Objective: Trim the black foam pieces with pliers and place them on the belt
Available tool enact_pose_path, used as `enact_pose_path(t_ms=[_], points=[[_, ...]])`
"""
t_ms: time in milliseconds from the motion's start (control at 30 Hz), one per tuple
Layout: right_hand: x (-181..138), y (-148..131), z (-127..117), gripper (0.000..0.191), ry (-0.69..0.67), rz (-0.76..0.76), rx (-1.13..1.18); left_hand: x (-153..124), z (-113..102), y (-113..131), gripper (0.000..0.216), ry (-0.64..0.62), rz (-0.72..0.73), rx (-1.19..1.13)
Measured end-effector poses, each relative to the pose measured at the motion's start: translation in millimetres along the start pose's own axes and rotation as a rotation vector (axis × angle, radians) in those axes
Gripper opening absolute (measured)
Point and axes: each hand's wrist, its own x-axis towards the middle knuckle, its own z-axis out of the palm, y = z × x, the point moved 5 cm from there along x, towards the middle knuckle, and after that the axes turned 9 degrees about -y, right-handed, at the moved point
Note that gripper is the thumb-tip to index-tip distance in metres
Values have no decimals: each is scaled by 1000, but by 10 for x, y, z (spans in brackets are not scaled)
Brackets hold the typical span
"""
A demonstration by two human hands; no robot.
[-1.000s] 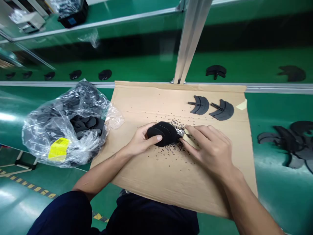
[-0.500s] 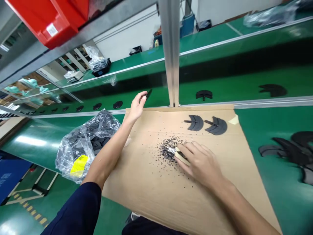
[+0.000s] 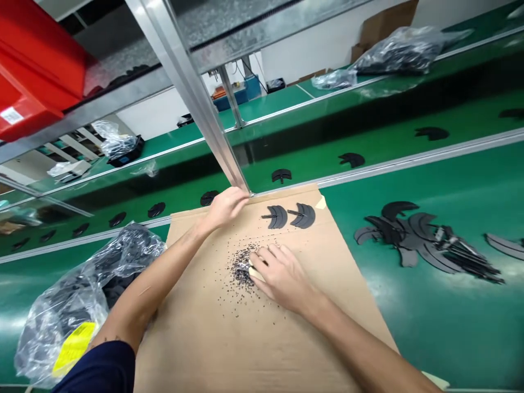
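My left hand (image 3: 226, 207) hovers over the far edge of a cardboard sheet (image 3: 196, 338). Its thumb stands apart from the fingers and nothing shows between them. Just behind it, a dark curved part (image 3: 209, 197) lies on the green belt, partly covered by the hand. My right hand (image 3: 282, 275) is wrapped round a small pair of cutting pliers (image 3: 254, 273) with cream handles. The metal jaws rest over a scatter of tiny black bits (image 3: 239, 289) on the cardboard. Beyond it, two dark fan-shaped plastic parts (image 3: 303, 216) lie side by side, thin stems pointing left.
On the left, a clear plastic bag (image 3: 61, 305) of dark parts sits beside the cardboard. A pile of dark curved parts (image 3: 409, 232) lies on the green table at right. A metal post (image 3: 200, 103) rises at the far edge, and a red bin (image 3: 33, 71) hangs upper left.
My left hand has let go of the dark part onto the belt and drawn back toward the cardboard. The view has swung right. My right hand keeps the pliers over the bits.
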Motion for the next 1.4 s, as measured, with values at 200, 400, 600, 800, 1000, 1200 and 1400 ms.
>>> enact_pose_path(t_ms=[200,400,600,800,1000,1200,1400], points=[[2,-23,91,25,-72,-20,21,930,413,522,24,-185,-82,43],[-22,3,60,25,-105,-7,-8,1348,656,554,33,-212,-358,-51],[-5,16,14,26,18,31,-16,1173,453,510,15,-80,-322,-312],[-52,168,-152,24,358,122,274,390,136,308,12,-74,-316,-708],[-34,363,-213,35,497,361,632,-689,99,268,15,-176,-333,-997],[149,249,41,32,29,550,1011,-1448,85,326,24,-265,-383,-1038],[159,283,107,56,-15,750,1020,-2269,-708,-204,26,-558,-610,179]])
